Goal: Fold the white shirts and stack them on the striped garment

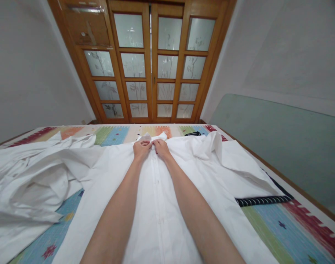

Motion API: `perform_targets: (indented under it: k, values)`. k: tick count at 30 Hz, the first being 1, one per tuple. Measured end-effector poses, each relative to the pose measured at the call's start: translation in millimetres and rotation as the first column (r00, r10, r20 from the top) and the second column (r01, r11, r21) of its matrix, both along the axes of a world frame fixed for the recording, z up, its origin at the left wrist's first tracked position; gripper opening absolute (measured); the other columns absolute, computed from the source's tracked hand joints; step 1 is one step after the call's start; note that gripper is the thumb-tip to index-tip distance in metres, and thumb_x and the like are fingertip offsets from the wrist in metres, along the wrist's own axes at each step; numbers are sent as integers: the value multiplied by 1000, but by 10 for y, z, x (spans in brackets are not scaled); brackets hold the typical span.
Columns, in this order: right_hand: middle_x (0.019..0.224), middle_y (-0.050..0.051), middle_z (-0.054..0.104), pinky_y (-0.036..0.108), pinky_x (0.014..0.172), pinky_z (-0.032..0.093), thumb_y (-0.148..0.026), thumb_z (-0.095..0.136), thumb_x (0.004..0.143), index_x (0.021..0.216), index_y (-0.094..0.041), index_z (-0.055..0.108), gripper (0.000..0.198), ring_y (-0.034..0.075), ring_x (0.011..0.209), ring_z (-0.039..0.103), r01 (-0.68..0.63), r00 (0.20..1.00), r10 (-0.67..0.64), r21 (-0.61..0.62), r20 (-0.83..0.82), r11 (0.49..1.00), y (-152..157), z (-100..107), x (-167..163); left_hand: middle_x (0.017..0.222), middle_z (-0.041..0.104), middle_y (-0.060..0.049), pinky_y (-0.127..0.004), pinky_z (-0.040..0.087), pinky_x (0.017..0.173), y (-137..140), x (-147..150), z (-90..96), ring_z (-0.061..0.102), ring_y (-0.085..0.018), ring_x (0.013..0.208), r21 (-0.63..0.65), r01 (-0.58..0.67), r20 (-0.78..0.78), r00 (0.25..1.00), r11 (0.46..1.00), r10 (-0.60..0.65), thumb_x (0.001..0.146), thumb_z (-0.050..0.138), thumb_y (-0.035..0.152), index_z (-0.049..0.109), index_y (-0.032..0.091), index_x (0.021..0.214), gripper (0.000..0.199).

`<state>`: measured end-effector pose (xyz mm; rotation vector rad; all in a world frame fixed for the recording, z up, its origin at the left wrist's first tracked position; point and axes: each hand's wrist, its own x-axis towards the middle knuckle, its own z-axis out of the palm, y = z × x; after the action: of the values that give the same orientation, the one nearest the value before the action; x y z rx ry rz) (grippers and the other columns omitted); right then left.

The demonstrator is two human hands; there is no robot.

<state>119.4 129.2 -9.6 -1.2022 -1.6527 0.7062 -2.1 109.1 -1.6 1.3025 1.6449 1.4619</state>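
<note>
A white button-up shirt (120,172) lies spread out front side up, its button strip running down the middle and its collar at the far end. Both of my arms stretch over it to the collar. My left hand (142,148) pinches the fabric just left of the collar opening, fingers closed. Close beside it, my right hand (160,147) pinches the other side of the collar front. The fingertips of the two hands nearly meet at the top of the button strip. The button itself is too small to make out.
More crumpled white garments (32,183) lie to the left. A black striped cloth (263,200) shows from under the right sleeve, and a small black item (193,134) sits beyond the collar. Everything rests on a colourful striped cover (277,223). A pale green panel (280,139) leans at the right wall.
</note>
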Motion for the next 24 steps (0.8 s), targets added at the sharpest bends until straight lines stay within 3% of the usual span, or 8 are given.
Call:
perform_targets:
  k: [11,17,24]
  values:
    - [68,0,61,26,80,42,-19,43,89,78,-17,71,30,16,79,58,-4,1000,5,-25,29,1000,-19,15,-1,60,68,3,-23,48,58,-31,13,-6,64,-14,56,62,45,-114,993,997,-38,62,63,14,60,20,74,14]
    - [69,0,61,25,77,41,-17,44,89,80,-15,71,29,15,76,57,-10,999,12,-54,40,999,-38,37,2,59,59,6,-24,46,66,-29,19,-27,62,-14,61,170,9,-250,968,985,34,63,60,14,46,23,72,19]
    - [70,1,63,26,80,41,-18,44,90,82,-16,73,30,15,78,58,-12,999,14,-43,48,999,-19,15,-1,60,55,6,-25,44,67,-51,42,12,60,-14,62,194,34,-329,944,980,33,65,58,14,39,25,70,22]
